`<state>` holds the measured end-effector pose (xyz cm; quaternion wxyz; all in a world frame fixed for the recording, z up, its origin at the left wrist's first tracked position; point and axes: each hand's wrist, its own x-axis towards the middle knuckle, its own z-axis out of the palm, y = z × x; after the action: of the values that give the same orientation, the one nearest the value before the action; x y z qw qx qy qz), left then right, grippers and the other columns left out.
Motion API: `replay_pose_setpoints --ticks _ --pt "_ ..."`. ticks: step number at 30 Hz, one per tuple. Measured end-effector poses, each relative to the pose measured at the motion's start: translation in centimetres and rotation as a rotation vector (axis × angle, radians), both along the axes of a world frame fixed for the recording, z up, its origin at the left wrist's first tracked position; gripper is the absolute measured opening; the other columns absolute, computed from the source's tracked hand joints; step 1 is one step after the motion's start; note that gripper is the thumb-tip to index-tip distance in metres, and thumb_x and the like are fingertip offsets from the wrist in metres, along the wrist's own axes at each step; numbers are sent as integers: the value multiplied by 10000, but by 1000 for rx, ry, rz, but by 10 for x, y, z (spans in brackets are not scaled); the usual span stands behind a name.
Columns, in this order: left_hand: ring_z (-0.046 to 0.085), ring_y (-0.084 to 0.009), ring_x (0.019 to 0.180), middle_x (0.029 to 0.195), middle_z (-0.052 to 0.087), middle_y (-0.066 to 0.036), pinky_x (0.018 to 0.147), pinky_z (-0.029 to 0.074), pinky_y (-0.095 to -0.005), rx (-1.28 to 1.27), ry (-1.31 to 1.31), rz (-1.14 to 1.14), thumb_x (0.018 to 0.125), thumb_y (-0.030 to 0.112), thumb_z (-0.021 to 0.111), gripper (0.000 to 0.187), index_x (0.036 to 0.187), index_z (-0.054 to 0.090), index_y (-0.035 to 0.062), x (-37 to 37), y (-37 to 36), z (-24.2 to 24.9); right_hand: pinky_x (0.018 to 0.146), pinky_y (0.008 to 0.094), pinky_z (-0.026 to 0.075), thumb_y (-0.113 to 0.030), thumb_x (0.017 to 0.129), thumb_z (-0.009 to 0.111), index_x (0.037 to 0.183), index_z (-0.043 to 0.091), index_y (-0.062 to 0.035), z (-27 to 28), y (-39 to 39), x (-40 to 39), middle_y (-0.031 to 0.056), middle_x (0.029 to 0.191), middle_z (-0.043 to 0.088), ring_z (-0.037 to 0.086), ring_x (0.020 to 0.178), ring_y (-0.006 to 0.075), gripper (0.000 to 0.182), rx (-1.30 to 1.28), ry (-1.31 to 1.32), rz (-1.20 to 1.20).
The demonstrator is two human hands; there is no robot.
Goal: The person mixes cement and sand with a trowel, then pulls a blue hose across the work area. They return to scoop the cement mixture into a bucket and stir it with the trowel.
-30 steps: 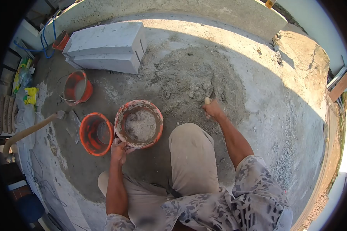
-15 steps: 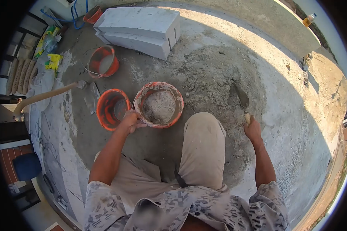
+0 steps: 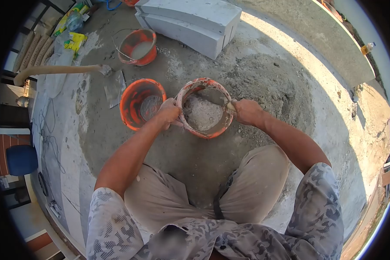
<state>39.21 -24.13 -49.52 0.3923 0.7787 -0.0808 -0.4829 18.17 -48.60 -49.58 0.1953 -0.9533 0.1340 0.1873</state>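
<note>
My left hand is closed at the left side of a mortar-crusted orange bucket, gripping it by the rim or handle. Grey, bubbly wet mix lies inside. At the opposite rim, my right hand is wrapped around the handle of a trowel. The trowel's blade appears to reach into the bucket, though its outline is hard to make out. Just left of my left hand stands a second orange bucket, with a little greyish content at its bottom.
A third orange bucket stands farther back, near large pale blocks. Loose grey mortar is heaped on the floor at right. A long wooden-handled tool lies left, beside several sacks. A bottle sits on the ledge.
My right hand has brought the trowel from the mortar heap leftward to the bucket. My left hand still grips the bucket. My right knee has swung outward, and the view has shifted.
</note>
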Motion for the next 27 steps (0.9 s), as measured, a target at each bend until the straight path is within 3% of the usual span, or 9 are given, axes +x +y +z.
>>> replay_pose_setpoints --ticks 4,7,9,12,15,18,21,24,27 --pt "705 -242 796 970 634 -118 596 646 -408 -11 -148 -41 878 -35 590 233 1100 538 16 3 2 -12 852 493 563 -237 901 652 1179 662 -14 -38 8 -2 235 1016 724 708 971 403 356 340 -58 -34" --pt "698 -242 823 997 621 -123 589 644 -405 -15 -140 -33 874 -31 602 244 1106 542 17 11 5 -14 887 485 555 -241 891 655 1212 664 -29 -30 29 6 214 980 724 703 977 404 385 541 95 -175" --pt "696 -242 825 999 619 -123 589 645 -406 -23 -96 -13 873 -28 608 254 1115 545 15 13 10 -14 878 478 560 -249 893 665 1203 672 -35 5 46 7 203 963 724 706 949 403 377 605 233 -294" --pt "697 -239 802 978 626 -117 589 644 -408 -36 -57 11 874 -23 612 262 1126 548 9 17 13 -19 762 473 584 -252 892 684 1175 680 -55 -26 37 -7 183 924 722 721 830 379 344 184 -209 233" --pt "696 -235 781 962 632 -112 580 640 -400 -34 -17 30 880 -17 610 263 1135 550 5 24 17 -27 671 473 582 -257 909 670 1140 682 -75 21 34 7 148 880 727 725 758 348 294 -163 64 454" --pt "697 -232 772 954 637 -112 563 631 -383 -60 -36 25 885 -5 611 252 1131 554 4 28 18 -24 659 484 576 -249 927 633 1113 676 -85 91 33 24 125 832 722 728 779 339 252 -280 119 416" --pt "697 -227 772 955 639 -115 548 622 -368 -43 -47 -4 886 7 612 247 1127 561 3 28 11 -20 684 494 580 -257 941 609 1100 680 -64 53 16 31 139 829 720 735 808 330 260 -505 -87 306" --pt "695 -225 770 953 637 -115 535 615 -361 -36 -121 -19 878 13 615 248 1121 567 5 28 3 -23 711 470 591 -274 959 601 1077 673 -25 6 9 41 176 880 726 736 857 338 285 -387 105 251" --pt "693 -229 775 957 633 -115 522 611 -360 -44 -142 -36 865 3 614 265 1127 568 3 32 7 -32 699 434 602 -272 968 591 1097 666 6 -19 9 32 197 912 731 732 888 349 315 -110 47 138"
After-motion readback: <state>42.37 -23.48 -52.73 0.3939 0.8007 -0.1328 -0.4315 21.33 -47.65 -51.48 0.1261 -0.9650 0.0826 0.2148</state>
